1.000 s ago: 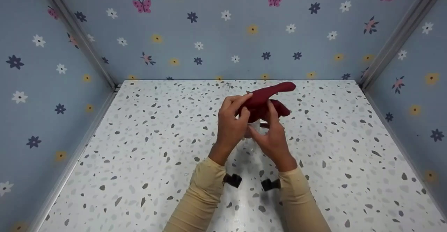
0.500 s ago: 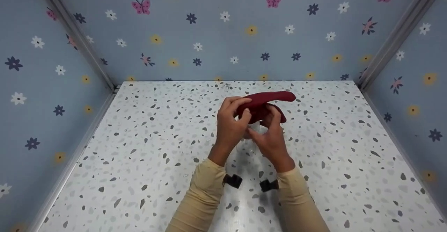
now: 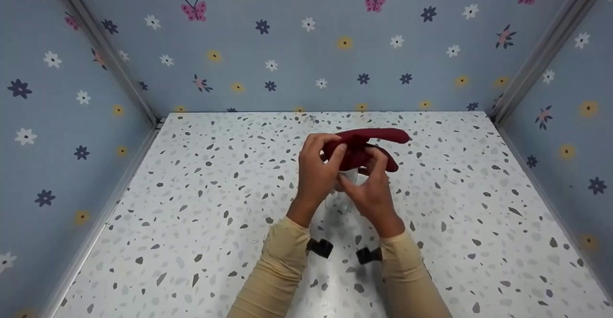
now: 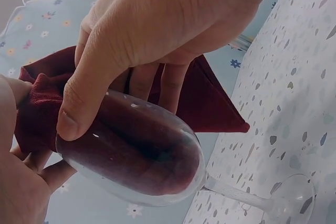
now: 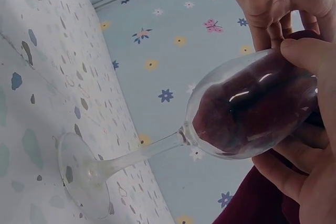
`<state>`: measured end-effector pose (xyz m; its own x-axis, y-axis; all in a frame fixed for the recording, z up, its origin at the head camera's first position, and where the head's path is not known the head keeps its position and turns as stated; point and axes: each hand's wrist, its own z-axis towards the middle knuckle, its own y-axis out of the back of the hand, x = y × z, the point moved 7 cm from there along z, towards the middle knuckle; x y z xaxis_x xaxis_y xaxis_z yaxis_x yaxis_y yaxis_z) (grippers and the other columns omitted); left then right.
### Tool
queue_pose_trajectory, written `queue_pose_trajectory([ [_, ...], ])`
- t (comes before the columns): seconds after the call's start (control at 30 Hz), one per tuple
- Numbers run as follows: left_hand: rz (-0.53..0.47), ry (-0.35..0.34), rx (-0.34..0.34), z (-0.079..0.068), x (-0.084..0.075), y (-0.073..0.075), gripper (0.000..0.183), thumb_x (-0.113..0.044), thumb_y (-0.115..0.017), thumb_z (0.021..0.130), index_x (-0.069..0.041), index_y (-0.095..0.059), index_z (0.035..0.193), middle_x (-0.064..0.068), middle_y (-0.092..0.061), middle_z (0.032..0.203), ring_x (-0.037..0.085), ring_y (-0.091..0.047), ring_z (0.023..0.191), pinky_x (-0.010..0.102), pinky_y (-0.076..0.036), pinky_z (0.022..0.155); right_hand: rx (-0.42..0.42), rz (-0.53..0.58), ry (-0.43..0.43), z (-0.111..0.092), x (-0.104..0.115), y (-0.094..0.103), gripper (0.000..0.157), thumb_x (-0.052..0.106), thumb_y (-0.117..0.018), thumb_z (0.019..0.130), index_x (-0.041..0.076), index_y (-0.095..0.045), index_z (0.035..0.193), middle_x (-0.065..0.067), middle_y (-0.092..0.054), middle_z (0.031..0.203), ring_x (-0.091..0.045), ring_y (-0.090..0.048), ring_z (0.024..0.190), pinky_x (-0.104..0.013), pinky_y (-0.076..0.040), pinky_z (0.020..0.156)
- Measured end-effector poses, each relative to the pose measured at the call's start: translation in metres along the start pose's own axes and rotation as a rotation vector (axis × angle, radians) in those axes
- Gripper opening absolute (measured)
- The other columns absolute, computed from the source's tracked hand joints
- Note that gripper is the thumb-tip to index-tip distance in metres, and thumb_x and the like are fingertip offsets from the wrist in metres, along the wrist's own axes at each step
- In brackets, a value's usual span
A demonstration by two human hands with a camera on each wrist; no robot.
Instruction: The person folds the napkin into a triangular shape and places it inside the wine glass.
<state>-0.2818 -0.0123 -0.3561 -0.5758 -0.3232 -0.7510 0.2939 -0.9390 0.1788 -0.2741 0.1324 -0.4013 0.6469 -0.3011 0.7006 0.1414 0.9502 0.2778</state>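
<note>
A clear wine glass [image 5: 231,103] has a dark red cloth napkin [image 4: 147,150] stuffed down into its bowl, and folded parts of the napkin spread out past the rim. The glass leans in both wrist views, its foot low over the speckled table. My left hand [image 3: 316,169] pinches the gathered napkin at the rim, with the thumb [image 4: 71,116] right at the glass edge and several fingers behind the bowl. My right hand [image 3: 376,188] grips the bowl near the rim, thumb [image 5: 302,53] on one side and fingers [image 5: 286,166] on the other.
Beneath the hands is a white speckled table [image 3: 191,222]. Blue flower-patterned panels [image 3: 297,45] enclose its back and sides, with metal posts [image 3: 105,50] at the corners. A black wrist-camera mount [image 3: 321,247] sticks out from each sleeve.
The napkin's upper flap has swung down from an upward slant to nearly level, and its lower flap sits a little lower. Both hands stay almost in place, the right index finger now more bent.
</note>
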Motion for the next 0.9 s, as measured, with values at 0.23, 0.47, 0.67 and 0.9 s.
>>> queue_pose_trajectory([
  [0.23,-0.016,0.041,0.016,0.0,0.004,-0.001,0.018,-0.019,-0.065,0.099,-0.007,-0.066,0.112,0.005,-0.06,0.11,0.013,-0.058,0.1,0.03,-0.056,0.078,0.038,-0.158,0.042,0.0,0.003,0.0,0.082,0.028,-0.078,0.089,0.01,-0.029,0.152,-0.012,-0.053,0.14,-0.018,-0.056,0.121,-0.04,-0.05,0.097],
  [0.47,-0.024,0.013,0.056,0.004,0.005,0.005,0.021,-0.018,-0.064,0.099,-0.008,-0.066,0.118,0.004,-0.061,0.111,0.014,-0.06,0.1,0.03,-0.056,0.08,0.054,-0.134,0.035,-0.001,0.001,-0.001,0.083,0.027,-0.08,0.088,0.009,-0.031,0.153,-0.012,-0.053,0.138,-0.019,-0.056,0.121,-0.042,-0.049,0.097],
  [0.67,0.007,-0.058,0.056,0.005,0.006,0.013,0.029,-0.018,-0.064,0.099,-0.012,-0.07,0.127,0.003,-0.064,0.109,0.012,-0.063,0.1,0.029,-0.055,0.083,0.054,-0.095,0.025,-0.001,-0.001,-0.001,0.084,0.028,-0.08,0.087,0.012,-0.031,0.154,-0.007,-0.057,0.134,-0.017,-0.057,0.118,-0.042,-0.052,0.092],
  [0.9,-0.013,-0.058,0.025,0.005,0.011,0.016,0.029,-0.012,-0.063,0.097,-0.012,-0.071,0.125,0.003,-0.064,0.117,0.013,-0.063,0.106,0.028,-0.056,0.082,0.065,-0.086,0.003,-0.001,-0.001,-0.001,0.085,0.03,-0.08,0.087,0.011,-0.031,0.153,-0.008,-0.056,0.136,-0.016,-0.055,0.12,-0.041,-0.05,0.094],
])
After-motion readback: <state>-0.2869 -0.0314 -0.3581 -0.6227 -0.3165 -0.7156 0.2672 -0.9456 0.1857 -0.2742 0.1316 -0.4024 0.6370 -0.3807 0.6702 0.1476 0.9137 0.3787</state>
